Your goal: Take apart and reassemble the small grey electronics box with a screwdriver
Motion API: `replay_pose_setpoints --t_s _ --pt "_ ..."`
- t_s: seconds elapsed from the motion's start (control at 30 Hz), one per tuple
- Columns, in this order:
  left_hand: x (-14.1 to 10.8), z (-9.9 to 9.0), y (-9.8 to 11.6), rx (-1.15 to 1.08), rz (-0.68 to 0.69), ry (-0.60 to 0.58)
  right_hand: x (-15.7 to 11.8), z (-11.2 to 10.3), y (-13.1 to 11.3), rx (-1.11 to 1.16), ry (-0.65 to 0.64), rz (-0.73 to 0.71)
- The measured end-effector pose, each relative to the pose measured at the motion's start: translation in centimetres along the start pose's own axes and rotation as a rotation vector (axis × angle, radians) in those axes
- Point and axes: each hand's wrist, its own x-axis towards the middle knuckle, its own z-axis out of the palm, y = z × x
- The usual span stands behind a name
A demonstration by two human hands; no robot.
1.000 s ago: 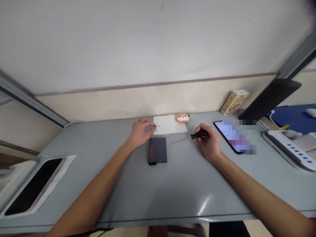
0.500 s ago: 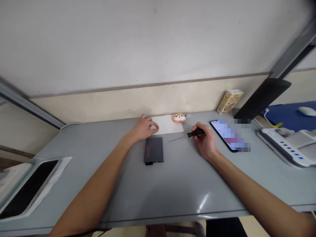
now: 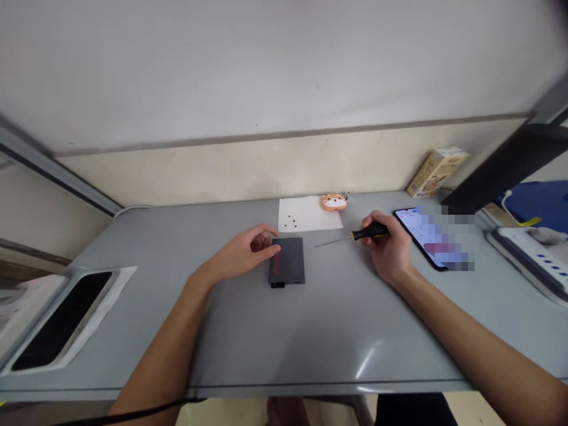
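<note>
A small dark grey box [image 3: 287,261] with an orange stripe lies flat on the grey desk [image 3: 284,331]. My left hand [image 3: 244,251] rests just left of it, fingers loosely curled, fingertips touching its left edge. My right hand [image 3: 387,247] grips the black and yellow handle of a thin screwdriver [image 3: 352,236], whose shaft points left and hovers low over the desk. Behind the box lies a white sheet of paper [image 3: 310,216] with several tiny dark screws [image 3: 290,223] on it.
An orange animal-face trinket [image 3: 334,202] sits at the paper's back right corner. A lit phone [image 3: 423,236] lies right of my right hand. A yellow carton [image 3: 437,171] stands by the wall. A white power strip [image 3: 528,260] is far right, a recessed black tray [image 3: 62,319] far left.
My left hand pulled back from the white paper to the left edge of the dark box, leaving the screws on the paper. The right hand kept holding the screwdriver.
</note>
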Motion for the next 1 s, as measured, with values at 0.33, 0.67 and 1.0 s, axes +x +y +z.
replay_pose_setpoints --t_s 0.33,0.67,1.0 --pt "0.5 1.3 0.8 0.131 -0.129 0.040 -0.6 -0.3 -0.9 -0.337 -0.067 -0.245" --pt "0.7 1.5 1.7 0.083 -0.192 -0.109 -1.7 -0.9 -0.7 -0.585 0.011 -0.593" --pt "-0.1 0.3 0.6 0.036 -0.041 -0.155 -1.3 -1.0 -0.7 -0.442 -0.012 -0.558"
